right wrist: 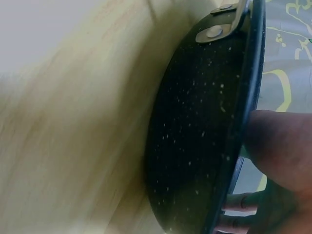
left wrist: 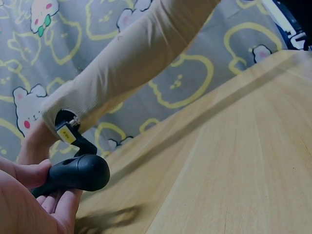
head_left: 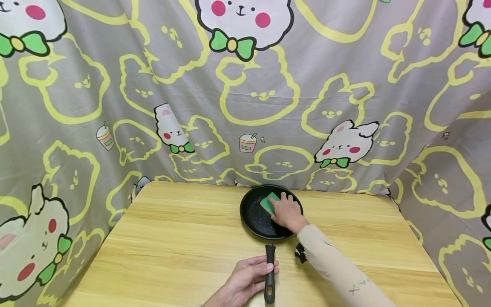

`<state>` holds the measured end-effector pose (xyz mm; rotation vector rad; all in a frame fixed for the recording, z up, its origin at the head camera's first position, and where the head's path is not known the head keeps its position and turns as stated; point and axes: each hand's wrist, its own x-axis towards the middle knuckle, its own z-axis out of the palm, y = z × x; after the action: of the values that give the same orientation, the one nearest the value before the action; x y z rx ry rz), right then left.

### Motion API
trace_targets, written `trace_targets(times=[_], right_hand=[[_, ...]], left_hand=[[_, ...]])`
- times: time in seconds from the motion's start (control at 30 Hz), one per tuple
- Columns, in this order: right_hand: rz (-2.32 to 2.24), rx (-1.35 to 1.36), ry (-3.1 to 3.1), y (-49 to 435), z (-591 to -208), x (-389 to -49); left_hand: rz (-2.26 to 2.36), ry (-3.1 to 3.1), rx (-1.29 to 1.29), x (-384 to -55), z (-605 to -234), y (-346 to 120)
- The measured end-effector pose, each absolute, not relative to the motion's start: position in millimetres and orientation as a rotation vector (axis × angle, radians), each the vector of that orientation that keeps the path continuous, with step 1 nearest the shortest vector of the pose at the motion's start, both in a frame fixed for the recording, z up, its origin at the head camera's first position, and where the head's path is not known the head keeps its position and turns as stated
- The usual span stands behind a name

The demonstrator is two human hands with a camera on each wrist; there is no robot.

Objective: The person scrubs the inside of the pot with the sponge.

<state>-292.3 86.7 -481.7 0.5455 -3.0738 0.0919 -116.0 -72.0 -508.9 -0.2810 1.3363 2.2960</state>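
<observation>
A black frying pan with light specks sits toward the back of the table, its handle pointing at me. My left hand holds that handle, thumb on top and fingers beneath. The handle's rounded end shows close up in the left wrist view. Inside the pan, my right hand holds a green sponge against the cooking surface. From the right wrist view, the pan's speckled outer side and riveted bracket appear, while the rim hides part of the right hand.
The pan stands on a wooden table. A patterned curtain hangs behind the table and along both sides. A small black device is strapped at my right wrist, beside the pan. A beige sleeve covers the right forearm.
</observation>
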Motion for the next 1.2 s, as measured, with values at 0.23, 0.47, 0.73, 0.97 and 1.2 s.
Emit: trace_targets(times=[0.23,0.47,0.73,0.97,1.2], right_hand=[[0.082,0.586,-3.106,95,-477,-291],[0.089,0.618,-3.176,99,-470,-289],[0.091,0.673,-3.216,102,-464,-285],[0.133,0.730,-3.240,105,-461,-280],[0.279,0.842,-3.260,106,-456,-275]], left_hand=[[2.297,1.331,-0.277,-116,-508,-72],[2.298,1.333,-0.266,-116,-508,-73],[2.293,1.339,-0.263,-116,-507,-73],[2.286,1.330,-0.266,-116,-507,-73],[2.289,1.324,-0.257,-116,-508,-74]])
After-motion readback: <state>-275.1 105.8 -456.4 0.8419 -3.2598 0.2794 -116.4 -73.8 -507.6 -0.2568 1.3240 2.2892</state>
